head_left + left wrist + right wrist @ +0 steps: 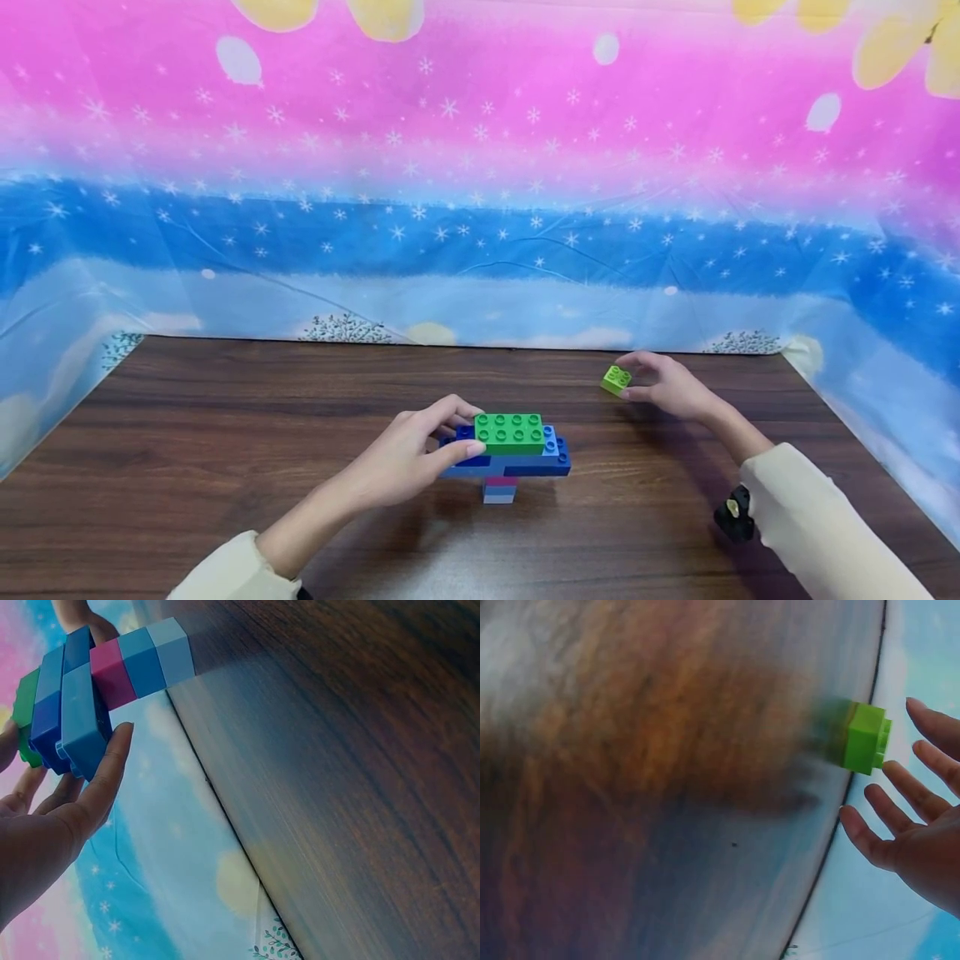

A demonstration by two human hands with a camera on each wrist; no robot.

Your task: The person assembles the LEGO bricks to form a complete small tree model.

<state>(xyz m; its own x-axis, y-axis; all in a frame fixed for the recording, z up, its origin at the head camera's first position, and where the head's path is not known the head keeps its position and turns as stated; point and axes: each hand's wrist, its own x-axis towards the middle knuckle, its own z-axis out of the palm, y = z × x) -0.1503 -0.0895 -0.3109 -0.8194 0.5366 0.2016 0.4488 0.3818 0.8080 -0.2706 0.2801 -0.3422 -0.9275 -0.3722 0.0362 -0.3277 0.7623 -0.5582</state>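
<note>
My left hand (408, 454) holds the left end of a structure of toy building bricks (536, 465), thumb at the front and fingers behind. A green eight-stud brick (510, 433) tops it, over wider layers of dark and light blue bricks. Below them, a narrow column of a magenta brick (112, 673), a blue brick and a pale blue brick (171, 652) stands on the table. At the right, my right hand (672, 390) is beside a small lime-green four-stud brick (615, 381), thumb and fingers apart around it. The right wrist view shows these fingers spread near the lime brick (864, 739).
The dark wooden table (225, 433) runs back to a hanging cloth (480, 242) with snowflakes in pink and blue, which also encloses both sides. A black object (733, 515) is at the right sleeve (810, 508).
</note>
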